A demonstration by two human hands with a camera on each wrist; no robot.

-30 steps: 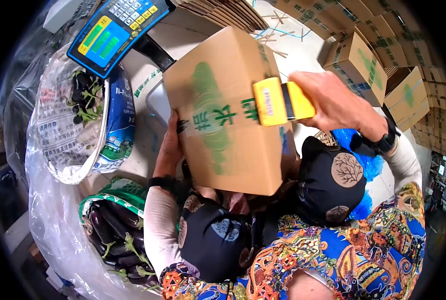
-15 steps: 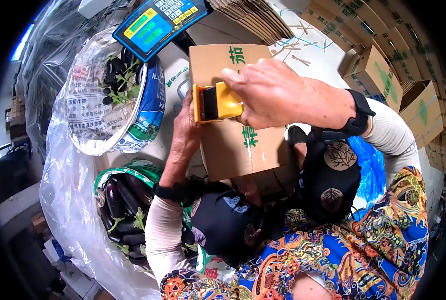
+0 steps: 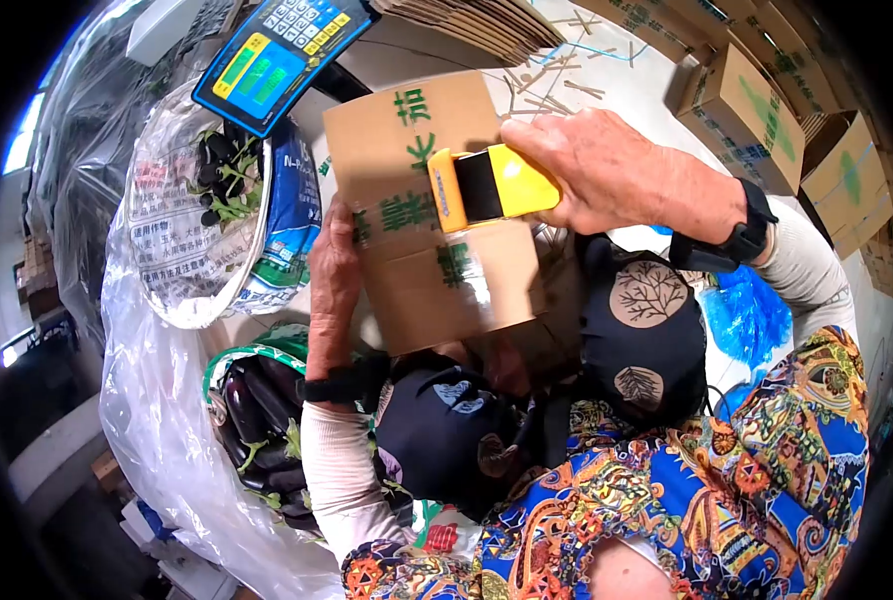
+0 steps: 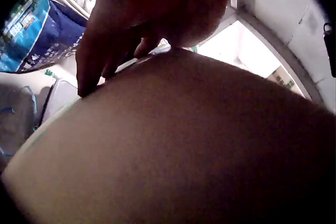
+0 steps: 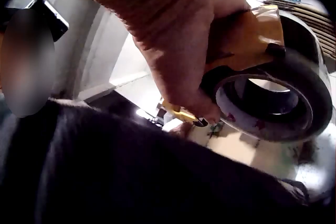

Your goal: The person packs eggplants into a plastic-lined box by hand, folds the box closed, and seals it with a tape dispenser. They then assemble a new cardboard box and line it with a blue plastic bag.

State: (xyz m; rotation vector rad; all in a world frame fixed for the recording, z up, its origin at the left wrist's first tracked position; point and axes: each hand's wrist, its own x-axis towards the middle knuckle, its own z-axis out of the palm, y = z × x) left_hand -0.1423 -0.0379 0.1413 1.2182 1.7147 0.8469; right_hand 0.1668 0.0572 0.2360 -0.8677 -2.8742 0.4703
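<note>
A cardboard box (image 3: 396,180) with green printing stands tilted between the person's knees. Shiny clear tape runs along its upper face. My right hand (image 3: 616,170) grips a yellow tape dispenser (image 3: 521,180), which overlaps the upper face near the box's right edge. In the right wrist view, the dispenser's large tape roll (image 5: 315,113) shows beside the curled fingers. My left hand (image 3: 334,265) rests along the box's left side. Its fingers (image 4: 92,69) reach over the box's edge in the left wrist view, fairly straight, with their tips partly hidden.
At the left stand a lined basket (image 3: 181,315) and a green-rimmed bag (image 3: 221,360), both with eggplants (image 3: 261,400). A scale display (image 3: 266,75) rises behind the box. Flattened cartons (image 3: 476,25) lie at the back, and made-up boxes (image 3: 741,115) stand at the right.
The box has turned and tilted so another face shows. The dispenser passed across to the box's left edge, then came back right. The left hand has stayed at the box's left side.
</note>
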